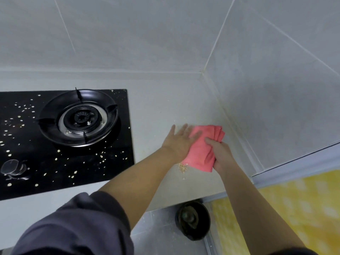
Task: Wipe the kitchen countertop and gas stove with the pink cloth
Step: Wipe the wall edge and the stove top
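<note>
Pink cloth (201, 148) folded in layers, lying on pale surface (165, 107) close to the corner where two tiled walls (128, 34) meet. Nearest to the camera: dark sleeve (77, 225) on the left arm, bare forearm on the right. Below the surface edge, on the floor, a dark round bin (193, 220), and beside it a yellow patterned panel (276, 208). Further up, right hand (219, 153) closed around the near right part of the cloth, fingers curled into the fabric. Left hand (179, 140) flat and spread wide, palm down, fingertips resting on the left edge of the cloth, rest of the hand on the bare surface. Small heap of pale crumbs (182, 168) just beside the near left corner of the cloth, under the left wrist. To the left, black glass gas stove (64, 162) set into the surface, well apart from the cloth, with many scattered pale crumbs on the glass. Round burner (81, 117) with black pan support at the far part of the stove; control knob (11, 167) at the near left.
</note>
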Tool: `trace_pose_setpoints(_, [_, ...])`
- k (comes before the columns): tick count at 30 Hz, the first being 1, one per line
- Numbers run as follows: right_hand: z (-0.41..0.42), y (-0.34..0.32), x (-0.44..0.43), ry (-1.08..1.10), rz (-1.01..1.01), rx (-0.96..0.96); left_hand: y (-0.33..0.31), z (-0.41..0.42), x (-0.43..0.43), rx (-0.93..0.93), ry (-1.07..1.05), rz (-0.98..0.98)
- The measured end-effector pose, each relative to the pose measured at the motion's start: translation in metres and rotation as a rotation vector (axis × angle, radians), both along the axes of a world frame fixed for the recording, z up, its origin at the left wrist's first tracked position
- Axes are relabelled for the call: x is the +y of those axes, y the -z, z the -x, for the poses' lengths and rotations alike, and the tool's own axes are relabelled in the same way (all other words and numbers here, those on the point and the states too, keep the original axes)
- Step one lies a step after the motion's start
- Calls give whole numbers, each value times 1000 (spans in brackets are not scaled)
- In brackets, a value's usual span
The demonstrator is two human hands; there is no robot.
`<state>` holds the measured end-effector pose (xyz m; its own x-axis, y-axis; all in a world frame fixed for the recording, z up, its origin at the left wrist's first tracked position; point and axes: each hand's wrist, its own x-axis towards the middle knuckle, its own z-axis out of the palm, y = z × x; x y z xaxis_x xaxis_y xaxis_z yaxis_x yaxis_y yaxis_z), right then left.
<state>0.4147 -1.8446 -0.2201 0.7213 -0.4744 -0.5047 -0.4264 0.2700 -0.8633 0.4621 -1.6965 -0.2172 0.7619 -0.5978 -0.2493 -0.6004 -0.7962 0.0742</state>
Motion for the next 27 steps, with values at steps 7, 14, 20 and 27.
trace_pose_setpoints(7, [-12, -4, -1, -39, 188, 48, 0, -11, -1, -58, 29, -139])
trace_pose_setpoints(14, [-22, -8, -2, 89, -27, -8, 9, 1, 9, -107, -2, 177])
trace_pose_setpoints(20, [-25, -8, 2, 176, -180, -112, 17, 0, 31, -58, -66, -14])
trace_pose_setpoints(27, [-31, -19, 12, 183, -286, -208, 2, 4, 42, -63, -80, -16])
